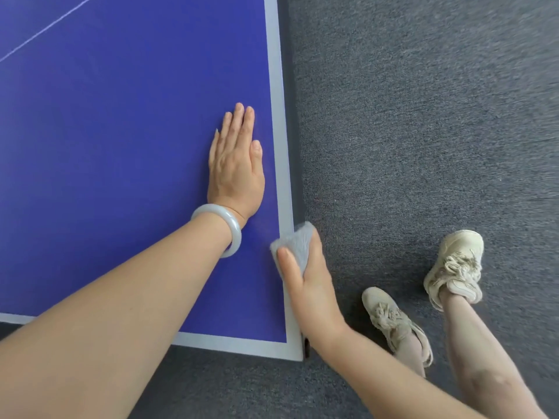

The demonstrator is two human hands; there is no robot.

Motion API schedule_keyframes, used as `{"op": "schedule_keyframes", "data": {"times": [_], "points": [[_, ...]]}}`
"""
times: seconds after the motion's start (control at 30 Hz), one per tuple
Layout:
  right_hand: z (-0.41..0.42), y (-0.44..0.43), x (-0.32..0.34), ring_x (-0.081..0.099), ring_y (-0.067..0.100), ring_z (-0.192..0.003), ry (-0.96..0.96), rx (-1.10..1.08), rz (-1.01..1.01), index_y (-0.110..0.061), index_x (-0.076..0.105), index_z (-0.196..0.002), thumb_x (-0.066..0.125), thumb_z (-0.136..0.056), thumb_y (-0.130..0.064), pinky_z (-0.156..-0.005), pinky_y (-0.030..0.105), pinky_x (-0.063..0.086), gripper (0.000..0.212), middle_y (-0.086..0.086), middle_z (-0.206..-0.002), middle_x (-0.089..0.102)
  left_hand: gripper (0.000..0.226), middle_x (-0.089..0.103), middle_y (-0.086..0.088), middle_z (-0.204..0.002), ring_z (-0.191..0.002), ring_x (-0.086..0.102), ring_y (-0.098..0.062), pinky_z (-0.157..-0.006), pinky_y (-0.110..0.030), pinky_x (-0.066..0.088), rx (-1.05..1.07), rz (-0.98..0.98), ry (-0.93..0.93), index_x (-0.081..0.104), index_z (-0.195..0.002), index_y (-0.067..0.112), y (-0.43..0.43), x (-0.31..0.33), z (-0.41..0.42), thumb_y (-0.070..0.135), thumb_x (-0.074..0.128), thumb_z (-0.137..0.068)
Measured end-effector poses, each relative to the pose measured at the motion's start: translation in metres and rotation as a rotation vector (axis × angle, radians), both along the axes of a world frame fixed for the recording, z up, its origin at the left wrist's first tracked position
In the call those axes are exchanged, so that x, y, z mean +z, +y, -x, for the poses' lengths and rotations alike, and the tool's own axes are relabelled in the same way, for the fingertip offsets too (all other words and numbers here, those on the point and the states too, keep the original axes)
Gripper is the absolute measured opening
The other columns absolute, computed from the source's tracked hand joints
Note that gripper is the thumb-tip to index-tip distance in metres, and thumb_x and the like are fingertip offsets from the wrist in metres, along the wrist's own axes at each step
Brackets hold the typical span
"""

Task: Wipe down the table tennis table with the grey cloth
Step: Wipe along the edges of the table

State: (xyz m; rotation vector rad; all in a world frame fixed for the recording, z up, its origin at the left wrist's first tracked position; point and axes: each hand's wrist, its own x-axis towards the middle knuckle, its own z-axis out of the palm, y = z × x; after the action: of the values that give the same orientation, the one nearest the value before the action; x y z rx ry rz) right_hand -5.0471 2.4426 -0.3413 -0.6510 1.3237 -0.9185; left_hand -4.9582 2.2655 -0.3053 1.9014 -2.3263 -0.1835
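Note:
The blue table tennis table (115,152) with white border lines fills the left of the head view; its near right corner is at the bottom centre. My left hand (236,164) lies flat on the blue surface near the right side line, fingers straight, a pale bangle on the wrist. My right hand (305,282) grips the bunched grey cloth (295,244) against the table's right edge, thumb on top of the cloth and fingers wrapped over the side, hidden from view.
Dark grey carpet (423,116) covers the floor to the right and below the table. My two feet in cream sneakers (453,264) stand on it just right of the table corner. A thin white centre line (45,28) crosses the upper left.

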Motion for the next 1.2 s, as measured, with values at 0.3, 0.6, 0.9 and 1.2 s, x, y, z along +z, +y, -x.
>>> {"op": "schedule_keyframes", "data": {"times": [0.3, 0.6, 0.9, 1.2], "points": [[0.01, 0.055, 0.016, 0.001, -0.007, -0.147, 0.147, 0.203, 0.174, -0.031, -0.013, -0.156, 0.039, -0.101, -0.046, -0.118, 0.012, 0.007, 0.077, -0.018, -0.159, 0.006, 0.051, 0.015, -0.002, -0.165, -0.153, 0.008, -0.017, -0.124, -0.037, 0.007, 0.011, -0.001, -0.008, 0.021, -0.157, 0.012, 0.001, -0.001, 0.001, 0.017, 0.025, -0.107], [-0.01, 0.067, 0.021, -0.007, 0.009, -0.153, 0.225, 0.109, 0.215, -0.022, -0.012, -0.155, 0.056, -0.097, -0.033, -0.124, 0.033, 0.004, 0.09, -0.007, -0.165, -0.005, 0.051, 0.013, -0.003, -0.165, -0.153, 0.007, -0.018, -0.124, -0.038, 0.007, 0.023, -0.007, -0.024, 0.019, -0.157, 0.012, 0.001, -0.001, 0.003, 0.017, 0.024, -0.107], [0.0, -0.063, 0.019, 0.016, 0.018, -0.149, 0.264, -0.012, 0.165, -0.013, 0.004, -0.158, 0.064, -0.095, -0.029, -0.122, 0.037, 0.015, 0.088, 0.003, -0.161, 0.021, 0.051, 0.014, -0.004, -0.165, -0.153, 0.008, -0.019, -0.124, -0.039, 0.008, 0.024, -0.012, -0.016, 0.02, -0.157, 0.011, 0.001, 0.001, 0.004, 0.016, 0.027, -0.106], [-0.009, 0.014, 0.018, 0.014, -0.012, -0.142, 0.218, -0.005, 0.149, -0.029, 0.01, -0.157, 0.052, -0.095, -0.046, -0.109, 0.005, 0.007, 0.076, -0.017, -0.159, 0.02, 0.051, 0.014, -0.001, -0.165, -0.153, 0.007, -0.015, -0.124, -0.039, 0.008, 0.027, -0.031, 0.007, 0.02, -0.157, 0.014, 0.001, 0.001, 0.001, 0.016, 0.029, -0.107]]}}
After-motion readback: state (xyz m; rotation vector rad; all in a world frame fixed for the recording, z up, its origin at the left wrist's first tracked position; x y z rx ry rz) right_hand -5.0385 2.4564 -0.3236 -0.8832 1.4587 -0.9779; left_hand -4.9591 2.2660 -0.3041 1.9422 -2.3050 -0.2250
